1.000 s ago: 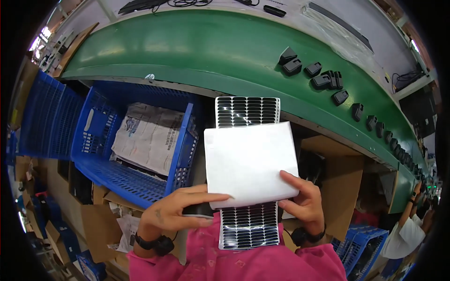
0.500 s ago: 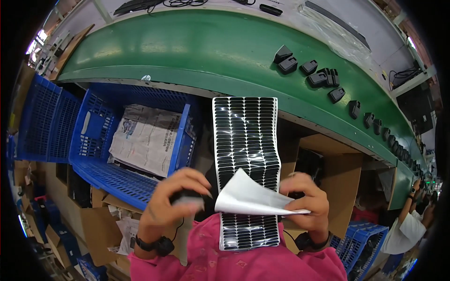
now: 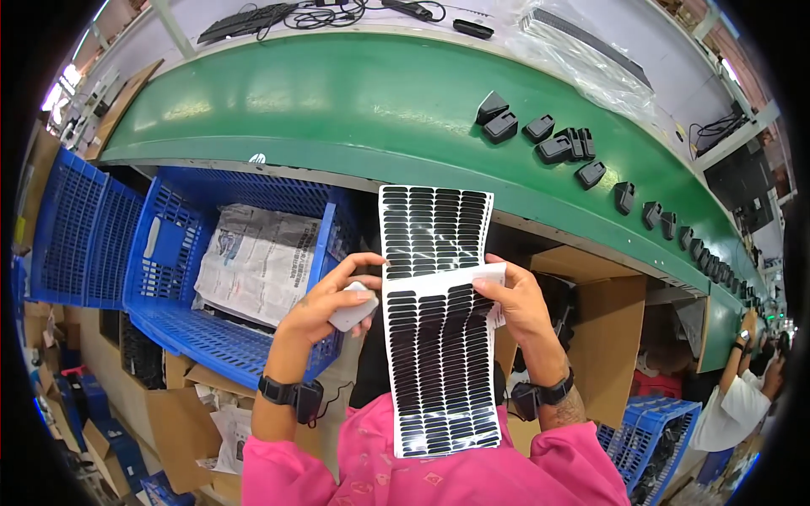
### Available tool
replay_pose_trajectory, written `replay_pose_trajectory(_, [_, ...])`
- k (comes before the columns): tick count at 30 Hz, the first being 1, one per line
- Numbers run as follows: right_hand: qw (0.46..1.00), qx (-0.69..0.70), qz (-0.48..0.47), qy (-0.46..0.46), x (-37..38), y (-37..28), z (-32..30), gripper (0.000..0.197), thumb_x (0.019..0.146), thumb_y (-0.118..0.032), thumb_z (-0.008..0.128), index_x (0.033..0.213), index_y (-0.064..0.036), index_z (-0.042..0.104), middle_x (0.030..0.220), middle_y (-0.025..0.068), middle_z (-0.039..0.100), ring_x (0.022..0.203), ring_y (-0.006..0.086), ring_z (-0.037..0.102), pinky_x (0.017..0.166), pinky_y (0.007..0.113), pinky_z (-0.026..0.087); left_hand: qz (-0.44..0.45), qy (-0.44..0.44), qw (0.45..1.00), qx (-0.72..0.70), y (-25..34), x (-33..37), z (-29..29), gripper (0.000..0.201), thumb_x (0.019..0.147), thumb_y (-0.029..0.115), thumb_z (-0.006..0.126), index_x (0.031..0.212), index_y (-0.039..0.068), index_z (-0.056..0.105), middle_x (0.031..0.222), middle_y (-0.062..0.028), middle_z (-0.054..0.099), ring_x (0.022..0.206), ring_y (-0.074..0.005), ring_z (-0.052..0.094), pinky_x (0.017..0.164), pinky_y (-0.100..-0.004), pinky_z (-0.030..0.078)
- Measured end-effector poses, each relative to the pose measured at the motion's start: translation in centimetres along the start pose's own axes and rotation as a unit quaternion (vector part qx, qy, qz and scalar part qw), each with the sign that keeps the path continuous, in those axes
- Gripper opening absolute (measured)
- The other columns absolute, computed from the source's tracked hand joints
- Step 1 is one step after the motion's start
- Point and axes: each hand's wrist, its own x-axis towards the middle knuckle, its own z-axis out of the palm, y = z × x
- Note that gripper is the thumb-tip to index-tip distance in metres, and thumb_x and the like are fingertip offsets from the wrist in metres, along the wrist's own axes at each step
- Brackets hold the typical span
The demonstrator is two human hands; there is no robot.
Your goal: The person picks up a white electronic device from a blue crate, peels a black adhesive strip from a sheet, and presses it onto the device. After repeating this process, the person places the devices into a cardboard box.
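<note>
A long white sheet covered in rows of black, rounded strips, like a sticker sheet (image 3: 439, 354), lies upright over my lap in front of the bench. Across its upper middle runs a white folded-over band (image 3: 422, 282). My right hand (image 3: 521, 305) pinches the right end of that band between thumb and fingers. Between the thumb and fingers of my left hand (image 3: 325, 302) is a small light grey block with rounded corners (image 3: 352, 307). The fingertips of that hand come close to the sheet's left edge; whether they touch it I cannot tell.
A green workbench (image 3: 295, 93) crosses the far side, with several black plastic housings (image 3: 555, 150) along its right. Left stands a blue crate (image 3: 173, 312) holding printed paper (image 3: 257, 261). Cardboard boxes (image 3: 603, 354) sit under the bench; a co-worker's white sleeve (image 3: 730, 413) shows at right.
The sheet's raised white flap has come down into a narrow band farther up. My right hand moved up with it. My left hand also rose, and its grey block now shows clearly.
</note>
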Motion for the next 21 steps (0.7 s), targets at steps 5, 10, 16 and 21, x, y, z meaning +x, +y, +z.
replay_pose_trajectory(5, [0.997,-0.053,0.033,-0.044,0.5,-0.5,-0.1,0.046,0.079,-0.006,0.073,0.119,0.0043,0.054,0.100,0.0075,0.066,0.087,0.0110,0.062,0.077,0.024,0.050,0.006,-0.048,0.998,0.044,-0.4,-1.2,0.5,0.062,0.083,0.026,0.067,0.135,0.006,0.040,0.116,-0.0157,0.053,0.068,-0.0156,0.063,0.050,-0.0243,0.051])
replay_pose_trajectory(10, [0.995,-0.083,-0.027,-0.058,-0.6,-1.3,0.2,0.049,0.075,-0.006,0.076,0.118,0.0026,0.054,0.103,0.0073,0.065,0.087,0.0102,0.061,0.074,0.023,0.050,-0.016,-0.086,0.978,0.190,0.2,-0.4,1.3,0.057,0.083,0.024,0.065,0.132,0.002,0.046,0.091,-0.0097,0.063,0.067,-0.0116,0.061,0.054,-0.0233,0.048])
replay_pose_trajectory(16, [0.985,-0.081,-0.109,-0.106,-6.4,-3.6,0.1,0.087,0.061,0.000,0.084,0.136,0.0028,0.042,0.120,0.0108,0.061,0.106,0.0130,0.057,0.088,0.028,0.048,0.133,-0.016,0.965,0.227,0.2,-5.5,5.7,0.095,0.069,0.014,0.078,0.145,-0.003,0.025,0.120,-0.0141,0.058,0.113,-0.0166,0.052,0.097,-0.0287,0.037])
replay_pose_trajectory(21, [0.827,-0.468,-0.312,-0.012,-9.0,-4.4,-0.4,0.046,0.055,-0.007,0.081,0.101,-0.0096,0.071,0.090,0.0084,0.058,0.081,0.0217,0.056,0.071,0.029,0.045,0.074,0.013,0.947,0.313,1.2,-8.1,8.2,0.081,0.065,0.008,0.080,0.136,-0.002,0.042,0.116,-0.0150,0.061,0.107,-0.0164,0.057,0.092,-0.0277,0.042])
